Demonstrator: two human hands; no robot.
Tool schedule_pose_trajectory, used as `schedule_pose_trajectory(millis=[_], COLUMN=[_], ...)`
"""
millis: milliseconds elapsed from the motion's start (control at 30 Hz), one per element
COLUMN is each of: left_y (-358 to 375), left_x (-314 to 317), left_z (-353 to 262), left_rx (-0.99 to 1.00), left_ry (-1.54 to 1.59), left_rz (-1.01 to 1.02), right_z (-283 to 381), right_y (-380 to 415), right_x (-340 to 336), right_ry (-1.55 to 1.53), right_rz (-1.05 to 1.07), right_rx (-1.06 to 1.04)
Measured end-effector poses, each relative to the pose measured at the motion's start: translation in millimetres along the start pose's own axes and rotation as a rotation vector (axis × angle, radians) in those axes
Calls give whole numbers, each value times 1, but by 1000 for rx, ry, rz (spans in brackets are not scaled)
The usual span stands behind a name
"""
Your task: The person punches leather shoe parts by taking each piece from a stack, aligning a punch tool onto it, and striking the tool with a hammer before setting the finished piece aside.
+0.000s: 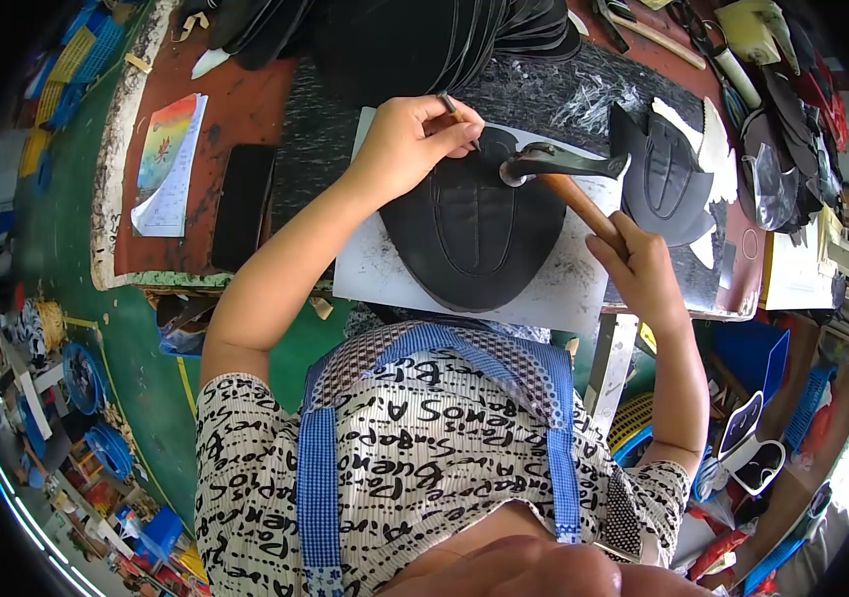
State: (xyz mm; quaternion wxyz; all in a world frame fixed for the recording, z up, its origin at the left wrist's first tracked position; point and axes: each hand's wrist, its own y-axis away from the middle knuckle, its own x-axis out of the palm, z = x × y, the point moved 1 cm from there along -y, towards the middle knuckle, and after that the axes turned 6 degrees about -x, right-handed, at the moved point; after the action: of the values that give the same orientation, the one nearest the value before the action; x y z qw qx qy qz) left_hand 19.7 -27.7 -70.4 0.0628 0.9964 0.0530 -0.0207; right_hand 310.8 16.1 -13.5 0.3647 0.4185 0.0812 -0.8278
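Note:
A black stitched shoe upper piece [474,224] lies flat on a smudged white board [370,261] in front of me. My left hand [407,147] is closed around a thin metal punch [451,105], its lower end close to the upper's top edge. My right hand [640,271] grips a hammer by its wooden handle [582,206]. The dark metal hammer head [569,162] hangs over the upper's right side, just right of the punch. To the right, a second black upper piece [665,179] rests on the table.
A tall stack of black pieces [400,45] stands at the back. On the left lie a notebook [168,167] and a dark flat slab [243,207]. White scraps [713,149] and a clear plastic bag [773,189] sit at the right. A tool with a wooden handle [661,40] lies back right.

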Motion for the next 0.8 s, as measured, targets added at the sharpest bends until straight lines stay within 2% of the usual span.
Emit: schedule_pose_trajectory(millis=[167, 267, 367, 400, 433, 500, 567, 600, 700, 800], left_y=[2, 6, 7, 7, 7, 8, 9, 9, 8, 6], left_x=[1, 4, 5, 8, 9, 12, 10, 8, -4, -14], left_z=[-5, -11, -16, -17, -19, -22, -20, -20, 2, 6], left_rx=[1, 92, 340, 379, 408, 464, 410, 386, 68, 7], left_ry=[-49, -230, -464, -486, -554, -692, -720, -736, -35, -24], left_rz=[-36, -68, -94, -106, -109, -115, -81, -59, -103, -43], right_z=[-11, -11, 18, 24, 20, 26, 27, 23, 12, 9], right_y=[-8, -12, -8, -8, -13, -9, -19, -15, -14, -14], right_x=[-7, -16, -35, -33, -36, -21, -15, -14, -10, -12], right_ry=[-53, -181, -585, -716, -820, -612, -31, -40, -145, -252], right_rz=[15, -49, -154, -273, -239, -325, -29, -62, -179, -178], right_rx=[7, -25, -241, -419, -629, -530, -129, -113, -82, -22])
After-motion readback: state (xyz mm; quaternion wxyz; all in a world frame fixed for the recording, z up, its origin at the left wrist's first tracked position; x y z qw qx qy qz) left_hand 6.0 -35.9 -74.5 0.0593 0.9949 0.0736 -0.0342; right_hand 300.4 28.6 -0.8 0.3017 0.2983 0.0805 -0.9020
